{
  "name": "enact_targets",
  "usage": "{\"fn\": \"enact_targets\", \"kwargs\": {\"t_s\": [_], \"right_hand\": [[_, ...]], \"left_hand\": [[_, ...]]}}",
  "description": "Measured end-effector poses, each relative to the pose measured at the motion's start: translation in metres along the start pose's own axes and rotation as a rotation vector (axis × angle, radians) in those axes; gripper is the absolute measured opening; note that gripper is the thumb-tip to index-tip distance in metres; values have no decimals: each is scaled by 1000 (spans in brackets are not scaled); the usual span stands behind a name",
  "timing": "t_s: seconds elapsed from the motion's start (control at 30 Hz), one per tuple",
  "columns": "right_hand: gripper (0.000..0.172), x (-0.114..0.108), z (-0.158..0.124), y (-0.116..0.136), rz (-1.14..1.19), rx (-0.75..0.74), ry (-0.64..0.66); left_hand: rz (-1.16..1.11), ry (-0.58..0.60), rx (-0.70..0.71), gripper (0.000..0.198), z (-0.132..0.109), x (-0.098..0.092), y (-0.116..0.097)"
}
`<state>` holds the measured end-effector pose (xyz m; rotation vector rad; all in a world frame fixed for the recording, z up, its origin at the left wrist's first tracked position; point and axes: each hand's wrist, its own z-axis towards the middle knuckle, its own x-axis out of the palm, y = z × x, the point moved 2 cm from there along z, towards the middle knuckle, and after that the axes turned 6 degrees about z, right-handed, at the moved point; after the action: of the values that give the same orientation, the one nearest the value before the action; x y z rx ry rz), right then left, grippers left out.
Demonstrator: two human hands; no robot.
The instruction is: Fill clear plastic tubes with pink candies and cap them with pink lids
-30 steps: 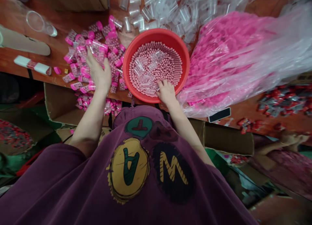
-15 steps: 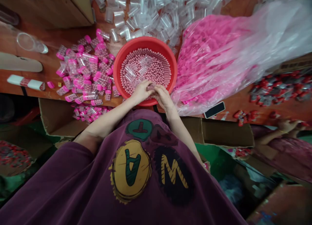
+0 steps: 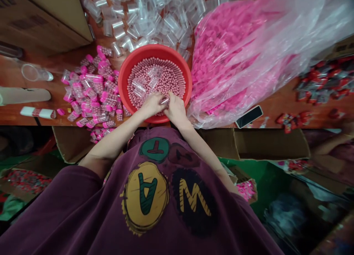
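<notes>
Now the left hand (image 3: 153, 104) and right hand (image 3: 176, 108), fingers (image 3: 159, 97) nearly closed, pinch a tube (image 3: 165, 100) over the bowl (image 3: 123, 78); it's likely light, slippery: hold its middle.

I see the tube (image 3: 165, 101) partly covered by the hands (image 3: 177, 109); the box (image 3: 41, 26) is cropped top-left, a co-worker's arm (image 3: 333, 145) blurred.

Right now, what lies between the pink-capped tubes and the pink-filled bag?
Head view: the red basin, holding pink beads and clear tubes, with the left hand and right hand over its near side.
</notes>
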<state>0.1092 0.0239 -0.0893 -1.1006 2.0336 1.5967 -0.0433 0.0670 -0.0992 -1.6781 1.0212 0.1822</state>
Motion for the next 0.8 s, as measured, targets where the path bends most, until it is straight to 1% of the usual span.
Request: {"fn": "enact_targets", "kwargs": {"t_s": [0.07,0.1,0.17,0.23,0.27,0.33,0.4,0.43,0.47,0.5,0.53,0.6,0.63,0.67,0.73,0.8], "right_hand": [[83,3,8,4,-74,-15,50],[82,4,13,6,-92,-16,62],[80,4,23,9,-103,4,60],[77,1,29,11,-97,17,27],[73,-2,28,11,-85,8,5],[56,-10,19,8,-34,-52,-44],[38,-21,-3,-5,52,-118,-130],[34,-27,-17,-16,103,-124,-202],[34,-32,-33,-32,156,-100,-294],[33,-38,-49,-50,211,-40,-397],[31,-43,-64,-72,267,68,-504],[27,-51,-86,-117,320,340,-651],[27,-53,-91,-137,300,443,-675],[28,-55,-91,-154,257,491,-662],[31,-59,-82,-179,156,504,-614],[33,-63,-67,-194,99,502,-591]], "left_hand": [[123,28,-33,11,11,6,0],[142,29,-56,9,18,8,0],[113,19,-79,9,35,10,5],[57,7,-70,8,52,8,12],[33,6,-65,9,60,6,16],[-7,13,-63,15,73,5,24],[-40,14,-59,24,81,9,27],[-51,9,-55,29,84,14,27],[-57,5,-49,34,85,20,24],[-63,0,-38,37,86,26,21],[-69,-4,-22,39,86,32,17],[-75,-14,7,39,87,43,9],[-72,-21,16,39,88,47,5],[-63,-30,12,38,88,50,3],[-42,-38,-39,34,90,52,3],[-46,-65,-95,23,88,49,4]]}}
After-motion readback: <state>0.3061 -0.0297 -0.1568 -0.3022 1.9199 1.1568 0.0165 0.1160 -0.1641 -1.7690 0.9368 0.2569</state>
